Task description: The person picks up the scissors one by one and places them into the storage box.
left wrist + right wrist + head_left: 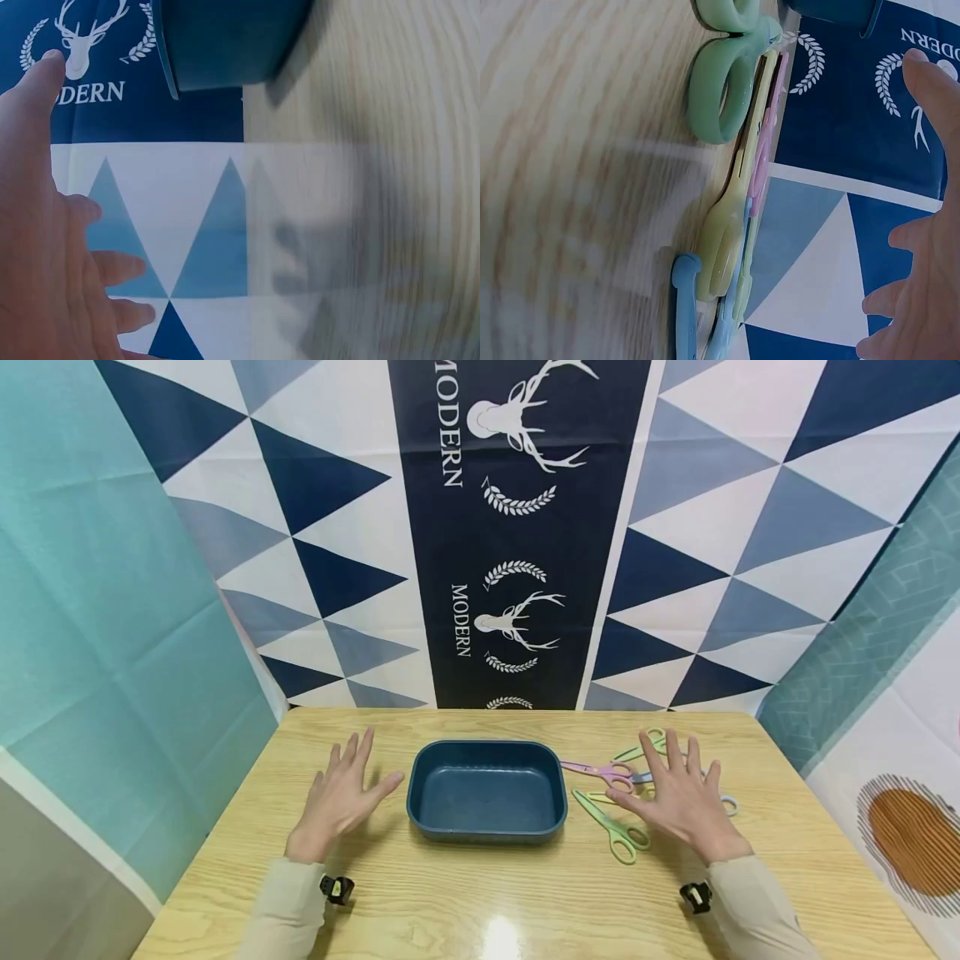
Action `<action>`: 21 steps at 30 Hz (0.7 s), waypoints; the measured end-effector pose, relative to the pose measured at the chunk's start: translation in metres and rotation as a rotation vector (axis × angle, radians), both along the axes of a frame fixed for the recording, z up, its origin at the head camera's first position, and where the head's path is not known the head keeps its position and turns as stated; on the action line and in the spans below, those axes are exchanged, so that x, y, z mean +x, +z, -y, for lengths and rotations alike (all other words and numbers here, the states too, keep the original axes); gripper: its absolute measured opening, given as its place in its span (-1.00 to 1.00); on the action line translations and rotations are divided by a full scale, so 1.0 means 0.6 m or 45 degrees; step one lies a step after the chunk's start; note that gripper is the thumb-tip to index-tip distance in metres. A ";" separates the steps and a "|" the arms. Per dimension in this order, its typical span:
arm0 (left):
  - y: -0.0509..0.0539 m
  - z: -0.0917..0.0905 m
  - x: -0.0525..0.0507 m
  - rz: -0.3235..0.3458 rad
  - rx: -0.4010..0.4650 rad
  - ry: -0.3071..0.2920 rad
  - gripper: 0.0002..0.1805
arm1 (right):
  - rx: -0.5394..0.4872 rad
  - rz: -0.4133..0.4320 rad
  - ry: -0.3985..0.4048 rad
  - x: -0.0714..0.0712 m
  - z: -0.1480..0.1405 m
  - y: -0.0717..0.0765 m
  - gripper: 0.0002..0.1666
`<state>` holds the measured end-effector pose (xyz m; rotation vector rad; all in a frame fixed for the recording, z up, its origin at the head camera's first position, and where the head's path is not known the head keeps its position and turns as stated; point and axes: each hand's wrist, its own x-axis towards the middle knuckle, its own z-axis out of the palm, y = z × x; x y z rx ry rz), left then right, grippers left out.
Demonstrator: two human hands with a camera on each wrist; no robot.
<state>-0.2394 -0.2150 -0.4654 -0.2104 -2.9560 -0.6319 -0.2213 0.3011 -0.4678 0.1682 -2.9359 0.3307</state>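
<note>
A dark blue rectangular tray sits mid-table with nothing inside. To its left, my left hand hovers with spread fingers, touching nothing; the left wrist view shows the tray's side beyond the thumb. Right of the tray lies a loose group of scissors: green scissors in front, pink scissors, other green scissors behind, plus yellow scissors and blue-handled ones. Above this group my right hand is held with fingers spread and empty, covering part of the scissors in the head view.
The wooden table ends at a patterned cloth hanging behind it. A teal cloth hangs along the left side, and another patterned cloth hangs on the right.
</note>
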 end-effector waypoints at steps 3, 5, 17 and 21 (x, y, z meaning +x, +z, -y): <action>0.000 -0.009 0.002 0.001 0.043 -0.011 0.06 | 0.001 -0.008 0.000 0.001 -0.001 -0.001 0.35; -0.001 -0.015 0.004 -0.005 0.070 -0.019 0.04 | 0.004 -0.005 0.001 0.003 -0.001 -0.002 0.35; -0.019 -0.048 0.014 0.064 0.199 -0.003 -0.03 | 0.018 -0.002 0.001 0.005 -0.001 -0.006 0.36; -0.021 -0.057 0.011 0.075 0.205 -0.005 -0.03 | 0.010 0.003 -0.002 0.005 -0.002 -0.005 0.36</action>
